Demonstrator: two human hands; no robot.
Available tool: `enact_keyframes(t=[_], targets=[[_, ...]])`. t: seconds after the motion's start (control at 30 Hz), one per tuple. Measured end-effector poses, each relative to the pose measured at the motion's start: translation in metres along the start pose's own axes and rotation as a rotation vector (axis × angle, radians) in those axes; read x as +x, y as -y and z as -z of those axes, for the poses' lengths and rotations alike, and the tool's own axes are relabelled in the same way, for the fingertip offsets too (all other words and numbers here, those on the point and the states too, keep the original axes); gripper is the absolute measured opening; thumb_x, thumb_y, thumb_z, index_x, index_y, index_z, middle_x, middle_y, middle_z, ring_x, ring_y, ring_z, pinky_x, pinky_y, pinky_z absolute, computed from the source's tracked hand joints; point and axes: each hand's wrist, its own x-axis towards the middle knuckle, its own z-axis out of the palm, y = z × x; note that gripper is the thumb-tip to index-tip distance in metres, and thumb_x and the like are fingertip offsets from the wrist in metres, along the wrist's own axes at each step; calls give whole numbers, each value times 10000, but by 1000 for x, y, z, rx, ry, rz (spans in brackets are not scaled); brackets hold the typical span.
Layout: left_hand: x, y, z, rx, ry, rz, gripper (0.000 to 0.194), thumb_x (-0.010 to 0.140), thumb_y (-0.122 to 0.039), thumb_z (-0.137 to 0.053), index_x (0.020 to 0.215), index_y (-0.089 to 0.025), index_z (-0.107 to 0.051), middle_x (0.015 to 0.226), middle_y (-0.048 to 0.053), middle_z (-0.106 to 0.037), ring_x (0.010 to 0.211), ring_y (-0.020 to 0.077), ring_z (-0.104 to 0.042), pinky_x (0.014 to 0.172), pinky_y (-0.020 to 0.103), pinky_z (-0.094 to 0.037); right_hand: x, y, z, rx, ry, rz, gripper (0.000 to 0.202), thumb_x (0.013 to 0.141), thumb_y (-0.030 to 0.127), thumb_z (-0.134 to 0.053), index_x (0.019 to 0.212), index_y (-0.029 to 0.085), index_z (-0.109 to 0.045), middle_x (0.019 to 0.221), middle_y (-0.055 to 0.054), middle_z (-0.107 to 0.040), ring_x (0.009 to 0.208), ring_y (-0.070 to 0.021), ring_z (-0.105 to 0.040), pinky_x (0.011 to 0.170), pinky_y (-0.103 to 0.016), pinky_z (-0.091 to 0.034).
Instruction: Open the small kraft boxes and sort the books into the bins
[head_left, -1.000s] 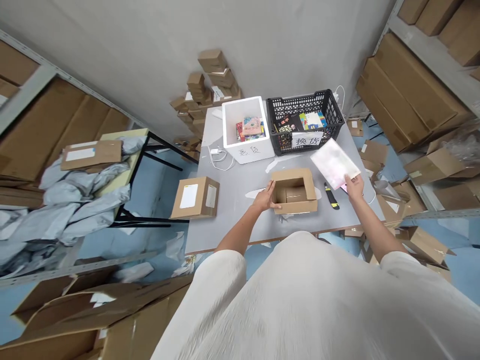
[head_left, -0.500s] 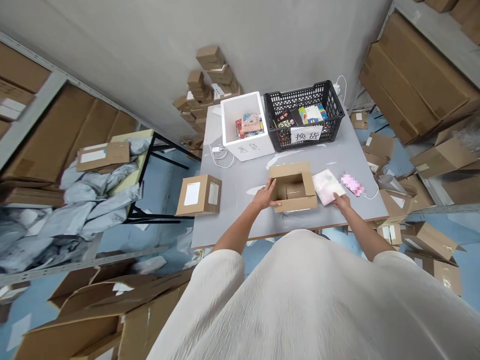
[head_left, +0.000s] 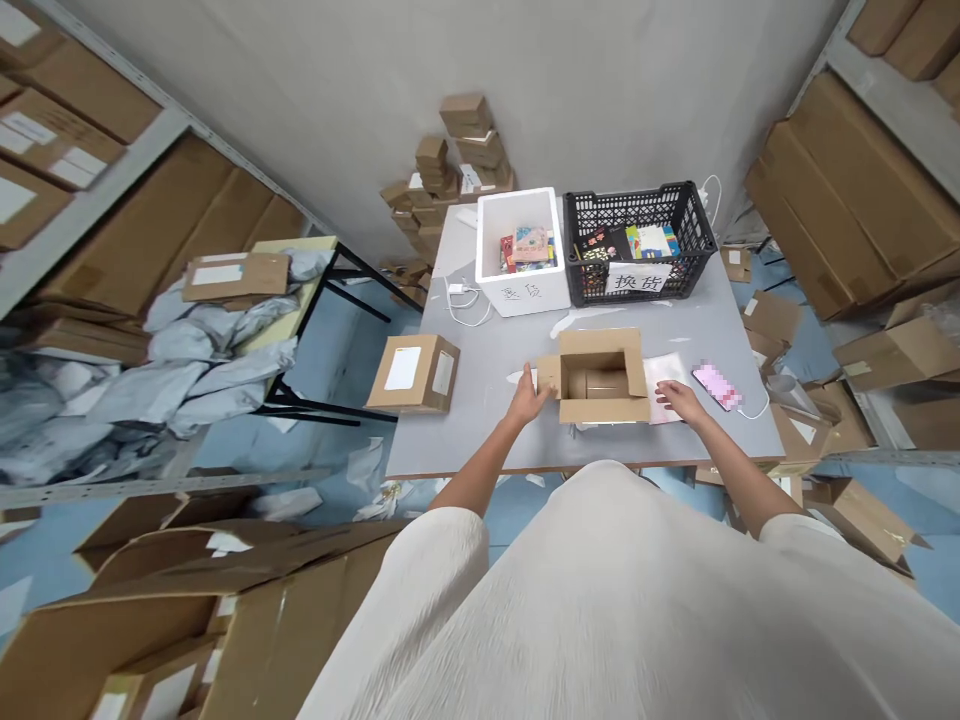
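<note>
An open cardboard box [head_left: 605, 411] stands near the table's front edge with its flaps folded outward, and a smaller brown carton [head_left: 606, 384] shows inside it. My left hand [head_left: 529, 397] is at the box's left flap, thumb on the flap and fingers at its outer edge. To the right of the box, a thin white-and-pink packet [head_left: 663, 368] lies flat on the table. My right hand [head_left: 681, 400] is over the packet's lower right part, fingers apart; whether the fingertips touch it cannot be made out.
On the grey table [head_left: 495, 410] stand a white foam box [head_left: 525, 297] and a black crate [head_left: 642, 282], both holding books. A labelled carton [head_left: 416, 374] sits at the left edge. A phone [head_left: 716, 385] with a cable lies right. Shelves of boxes and grey parcels [head_left: 142, 390] flank the table.
My right hand has let go of the packet, which now lies flat beside the box. My left hand has moved from the box's side to its left flap, which now sticks outward. The view has shifted.
</note>
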Motion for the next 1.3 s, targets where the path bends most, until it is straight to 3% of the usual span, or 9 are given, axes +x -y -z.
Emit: enact_keyframes(t=[0.1, 0.23, 0.33, 0.43, 0.5, 0.67, 0.93, 1.1, 1.3], targets=[[-6, -2, 1, -307, -4, -48, 959, 1111, -551, -487, 1823, -217, 62, 1746, 209, -484, 1502, 314, -606, 1199, 471, -516, 5, 16, -15, 23, 5, 19, 421, 1012, 465, -636, 1351, 231, -720, 1384, -135, -778, 1088, -236, -798, 878, -322, -629], [-16, 2, -3, -422, 57, -272, 927, 1051, -374, -515, 1831, -318, -16, 1713, 129, -557, 1546, 297, -566, 1235, 512, -489, 6, 24, -21, -17, 43, 50, 482, 1043, 527, -596, 1429, 261, -707, 1471, -128, -737, 1192, -269, -767, 999, -395, -626], [-22, 9, -9, -301, 215, -377, 1118, 887, -315, -695, 1832, -318, -98, 1774, 126, -478, 1606, 368, -493, 1275, 563, -450, 3, 26, -19, -27, 72, 45, 549, 1042, 596, -601, 1488, 288, -692, 1530, -127, -704, 1279, -296, -737, 1076, -442, -611], [-23, 12, -18, -176, 262, -434, 1213, 750, -324, -854, 1803, -259, -256, 1836, 136, -361, 1695, 413, -341, 1354, 569, -364, -3, 28, -20, -1, 105, 36, 639, 1023, 659, -626, 1602, 387, -610, 1651, -71, -619, 1388, -305, -686, 1105, -473, -609], [-22, 7, -24, -186, 227, -457, 1142, 765, -354, -877, 1769, -257, -341, 1822, 131, -388, 1698, 385, -347, 1364, 541, -368, -8, 31, -23, 3, 137, 39, 675, 1015, 693, -630, 1637, 436, -573, 1696, -33, -578, 1448, -312, -646, 1105, -490, -613], [-20, -14, -28, -300, 97, -477, 957, 821, -304, -843, 1701, -288, -468, 1689, 106, -565, 1480, 329, -623, 1259, 486, -513, -21, 41, -25, -48, 115, 47, 714, 1013, 770, -585, 1622, 398, -622, 1697, -49, -582, 1518, -352, -581, 1126, -525, -593], [-22, -28, 7, -318, -6, -517, 893, 815, -289, -850, 1644, -301, -520, 1636, 110, -579, 1397, 324, -665, 1186, 489, -563, -24, 74, -26, -68, 33, 160, 740, 1004, 827, -550, 1575, 374, -680, 1737, -44, -541, 1558, -376, -537, 1170, -524, -567], [-14, -7, 35, -321, -92, -447, 903, 802, -251, -829, 1643, -295, -503, 1637, 110, -568, 1435, 323, -638, 1217, 486, -533, -5, 95, -68, -27, 70, 203, 710, 990, 804, -606, 1546, 372, -699, 1711, -46, -571, 1549, -380, -542, 1158, -568, -590], [-13, 46, 76, -396, -159, -243, 1032, 848, -380, -858, 1740, -323, -342, 1685, 123, -550, 1471, 337, -624, 1214, 506, -522, 21, 111, -155, 22, 190, 214, 656, 1008, 741, -619, 1553, 382, -683, 1698, -19, -567, 1496, -330, -587, 1071, -518, -676]])
